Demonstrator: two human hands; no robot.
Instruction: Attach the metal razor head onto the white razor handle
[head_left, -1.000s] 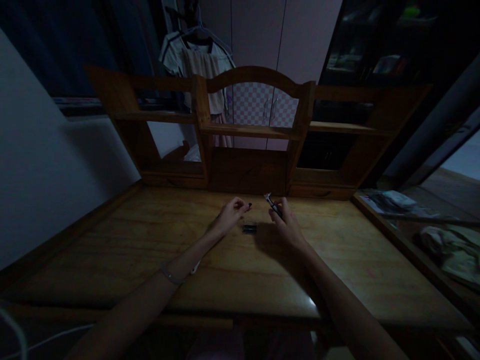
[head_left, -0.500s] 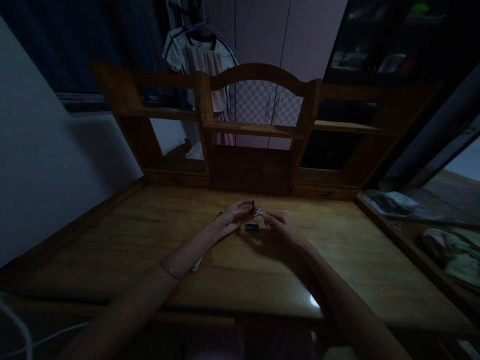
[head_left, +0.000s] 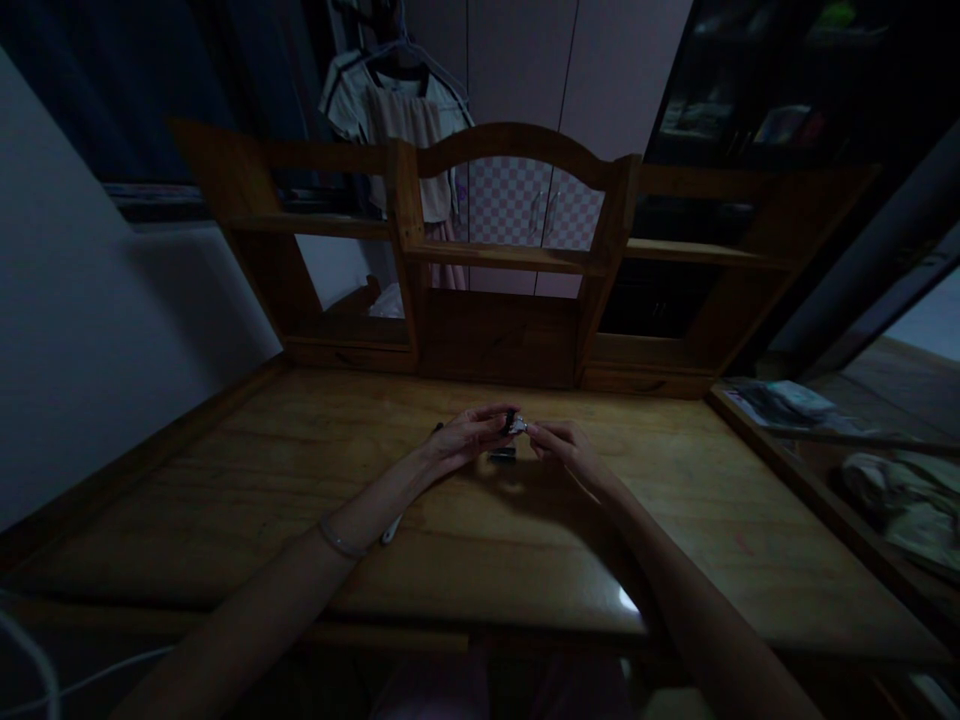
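My left hand [head_left: 474, 436] pinches a small black piece [head_left: 511, 417] between thumb and fingers above the desk. My right hand [head_left: 559, 440] is closed on the near end of a small shiny silver metal piece [head_left: 519, 426], which meets the black piece. The exact kind of both is too small and dim to make out. Just below the hands, a short dark block-like object [head_left: 502, 455] lies on the wooden desk [head_left: 300, 480]. Partly hidden beneath my left forearm is a slim item with a whitish end [head_left: 390, 532].
A wooden shelf unit [head_left: 502, 258] with small drawers stands along the desk's back edge. On the left is a wall [head_left: 67, 330]. Papers and a plastic packet [head_left: 799, 400] lie beyond the desk's right rim, near bundled cloth [head_left: 892, 490]. A white cable [head_left: 112, 668] hangs at lower left.
The black piece and the silver piece have come closer together, and my left fingers have closed further round the black one. My right hand has barely moved.
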